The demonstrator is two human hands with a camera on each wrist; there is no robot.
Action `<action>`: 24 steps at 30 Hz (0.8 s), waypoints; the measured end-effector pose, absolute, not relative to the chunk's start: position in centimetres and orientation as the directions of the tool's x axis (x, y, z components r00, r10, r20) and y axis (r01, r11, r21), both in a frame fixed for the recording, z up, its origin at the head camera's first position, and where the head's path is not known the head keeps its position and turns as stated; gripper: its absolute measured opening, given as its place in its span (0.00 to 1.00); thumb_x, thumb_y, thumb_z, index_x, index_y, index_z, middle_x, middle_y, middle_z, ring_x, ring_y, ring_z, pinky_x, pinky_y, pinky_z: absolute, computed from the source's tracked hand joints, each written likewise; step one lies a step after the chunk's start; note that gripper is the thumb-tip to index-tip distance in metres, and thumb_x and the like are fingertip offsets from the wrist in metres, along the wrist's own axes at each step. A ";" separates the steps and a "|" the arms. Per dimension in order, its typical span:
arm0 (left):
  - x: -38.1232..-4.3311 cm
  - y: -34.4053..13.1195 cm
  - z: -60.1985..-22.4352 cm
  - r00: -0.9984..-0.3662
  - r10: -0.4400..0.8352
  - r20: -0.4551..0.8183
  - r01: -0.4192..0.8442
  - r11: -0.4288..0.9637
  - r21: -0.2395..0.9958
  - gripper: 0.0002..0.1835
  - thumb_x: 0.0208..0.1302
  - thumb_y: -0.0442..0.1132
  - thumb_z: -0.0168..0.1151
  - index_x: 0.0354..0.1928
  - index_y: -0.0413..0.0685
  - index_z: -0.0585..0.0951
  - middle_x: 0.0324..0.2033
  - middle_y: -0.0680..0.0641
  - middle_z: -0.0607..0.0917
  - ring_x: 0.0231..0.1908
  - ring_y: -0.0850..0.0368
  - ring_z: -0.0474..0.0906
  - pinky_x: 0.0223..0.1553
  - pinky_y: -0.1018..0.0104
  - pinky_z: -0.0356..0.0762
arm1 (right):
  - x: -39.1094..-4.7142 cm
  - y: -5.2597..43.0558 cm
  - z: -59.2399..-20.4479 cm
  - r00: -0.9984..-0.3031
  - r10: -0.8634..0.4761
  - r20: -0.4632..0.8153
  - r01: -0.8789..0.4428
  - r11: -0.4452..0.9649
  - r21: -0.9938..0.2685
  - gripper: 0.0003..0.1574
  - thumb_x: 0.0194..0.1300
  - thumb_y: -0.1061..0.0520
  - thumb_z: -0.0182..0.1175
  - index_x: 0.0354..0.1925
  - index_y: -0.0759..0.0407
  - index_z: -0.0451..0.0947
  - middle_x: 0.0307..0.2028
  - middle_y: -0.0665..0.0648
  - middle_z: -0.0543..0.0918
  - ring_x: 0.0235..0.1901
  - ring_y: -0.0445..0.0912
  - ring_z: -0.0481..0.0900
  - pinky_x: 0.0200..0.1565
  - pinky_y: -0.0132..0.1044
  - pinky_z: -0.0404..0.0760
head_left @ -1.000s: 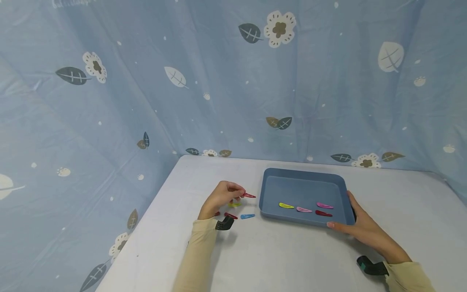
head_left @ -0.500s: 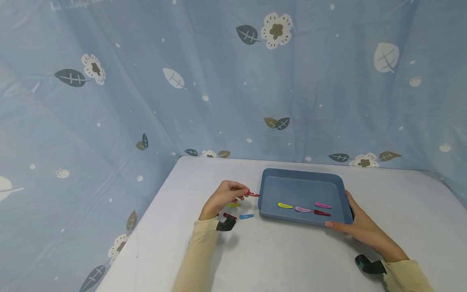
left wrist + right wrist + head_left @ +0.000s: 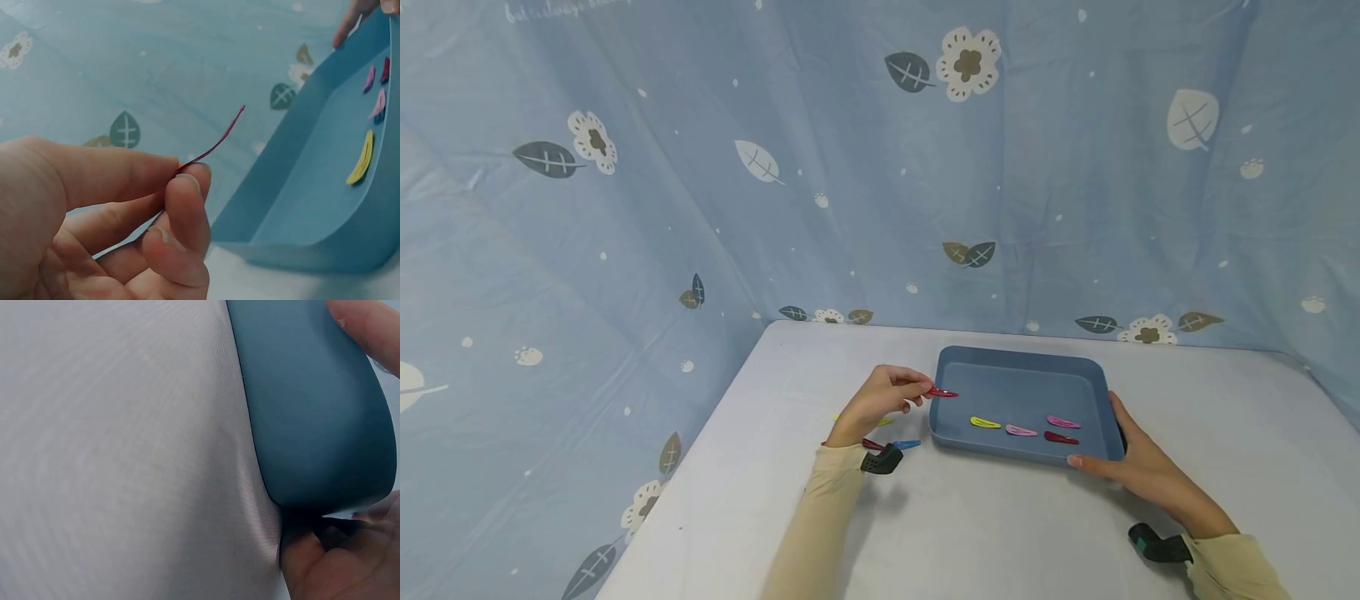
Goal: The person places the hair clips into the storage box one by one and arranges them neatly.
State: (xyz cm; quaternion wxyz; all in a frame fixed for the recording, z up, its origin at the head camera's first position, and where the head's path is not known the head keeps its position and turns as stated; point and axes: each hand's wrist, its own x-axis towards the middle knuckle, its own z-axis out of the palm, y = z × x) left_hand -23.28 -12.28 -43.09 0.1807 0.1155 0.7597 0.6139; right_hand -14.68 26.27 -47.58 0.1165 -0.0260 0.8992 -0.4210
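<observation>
Between thumb and fingertips my left hand (image 3: 883, 404) pinches a red snap hair clip (image 3: 947, 393), seen edge-on as a thin curved strip in the left wrist view. The clip's tip overlaps the left rim of a blue-grey tray (image 3: 1011, 379). Inside the tray lie a yellow hair clip (image 3: 986, 422), a light pink one (image 3: 1022, 431), a magenta one (image 3: 1064, 422) and a dark red one (image 3: 1062, 437). My right hand (image 3: 1150, 471) grips the tray's near right corner, thumb at the front rim and fingers along the right side, partly under it in the right wrist view.
On the white table (image 3: 985, 533), around my left wrist, lie a blue hair clip (image 3: 907, 444), a dark red one (image 3: 872, 445) and yellow ones, some partly hidden by the hand. A blue patterned cloth (image 3: 850, 167) hangs behind and at the left.
My left hand has moved right with the red hair clip, from over the table to the tray's left rim. The right hand keeps its grip and the tray stays in place.
</observation>
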 end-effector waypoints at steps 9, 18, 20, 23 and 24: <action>-23.5 -11.0 -43.0 -0.912 0.392 -0.121 -0.050 0.188 0.981 0.13 0.62 0.44 0.66 0.45 0.44 0.85 0.42 0.34 0.84 0.35 0.49 0.80 0.29 0.70 0.74 | -14.7 26.2 -47.6 -0.972 -0.145 -0.185 0.050 0.639 -0.767 0.77 0.57 0.37 0.66 0.72 0.44 0.13 0.74 0.74 0.29 0.69 0.78 0.38 0.54 0.77 0.56; -23.3 -9.5 -42.7 -0.904 0.416 -0.097 -0.044 0.134 0.990 0.14 0.64 0.41 0.65 0.46 0.39 0.84 0.31 0.50 0.85 0.37 0.41 0.78 0.29 0.71 0.74 | -14.6 26.3 -47.6 -0.969 -0.139 -0.203 0.064 0.654 -0.754 0.77 0.57 0.36 0.66 0.72 0.44 0.12 0.73 0.75 0.30 0.69 0.79 0.39 0.53 0.76 0.58; -23.3 -9.1 -42.7 -0.902 0.423 -0.092 -0.044 0.124 0.991 0.12 0.64 0.41 0.65 0.45 0.41 0.85 0.31 0.50 0.85 0.35 0.45 0.79 0.29 0.70 0.74 | -14.6 26.2 -47.6 -0.969 -0.139 -0.204 0.064 0.656 -0.752 0.77 0.57 0.36 0.66 0.72 0.44 0.12 0.73 0.75 0.30 0.68 0.79 0.39 0.53 0.76 0.58; -23.4 -8.5 -42.7 -0.897 0.434 -0.089 -0.040 0.120 0.992 0.11 0.64 0.41 0.65 0.44 0.43 0.86 0.33 0.50 0.86 0.36 0.47 0.79 0.31 0.68 0.74 | -14.6 26.2 -47.5 -0.969 -0.137 -0.203 0.065 0.657 -0.751 0.77 0.57 0.36 0.66 0.72 0.44 0.12 0.73 0.75 0.31 0.68 0.79 0.40 0.53 0.76 0.59; -23.5 -8.3 -42.8 -0.896 0.435 -0.090 -0.042 0.119 0.992 0.11 0.64 0.41 0.65 0.44 0.43 0.86 0.34 0.50 0.86 0.36 0.48 0.79 0.32 0.67 0.75 | -14.6 26.2 -47.5 -0.969 -0.138 -0.203 0.064 0.656 -0.752 0.77 0.57 0.36 0.66 0.72 0.44 0.12 0.73 0.75 0.31 0.68 0.79 0.40 0.53 0.76 0.59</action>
